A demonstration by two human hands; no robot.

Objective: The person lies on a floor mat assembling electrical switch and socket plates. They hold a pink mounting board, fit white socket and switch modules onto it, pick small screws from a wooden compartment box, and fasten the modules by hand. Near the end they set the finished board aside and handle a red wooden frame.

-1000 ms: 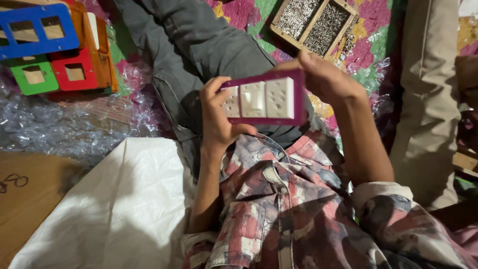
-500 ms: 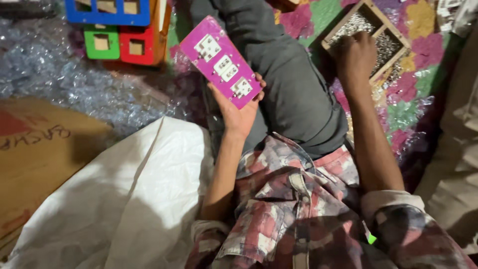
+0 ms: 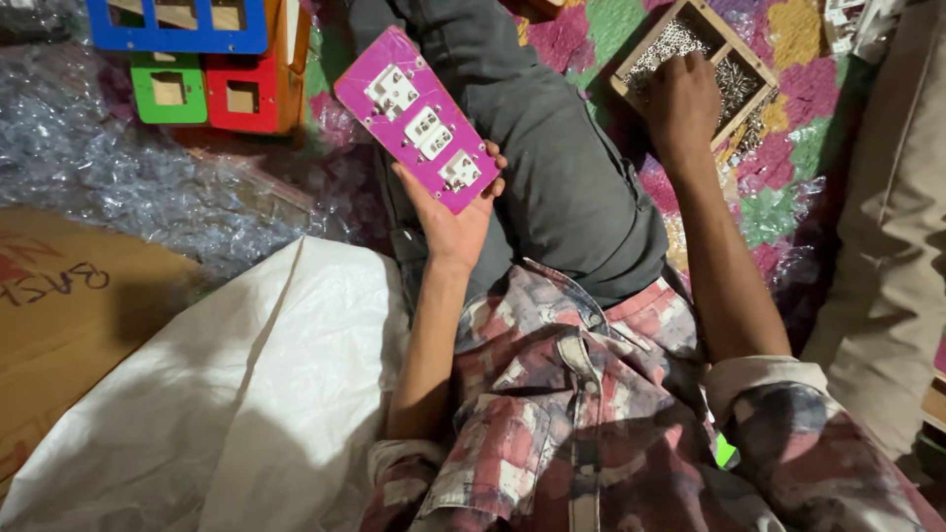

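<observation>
Switch plate (image 3: 419,118), magenta, now tilts further; its long axis runs upper-left to lower-right, left hand (image 3: 453,217) gripping its lower end. Right hand (image 3: 682,103) stays in the screw tray (image 3: 734,49), grip unclear.

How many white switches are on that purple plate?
3 white switches on the purple plate in the left hand: one at the far end, one in the middle, one nearest the palm.

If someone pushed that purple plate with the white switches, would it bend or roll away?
Probably neither. The purple plate looks flat and stiff: it juts well past the left hand without drooping. Being flat, it would likely slide rather than roll. It seems fairly light, since that one hand holds it up by one end. Its smooth face might be a bit slippery.
</observation>
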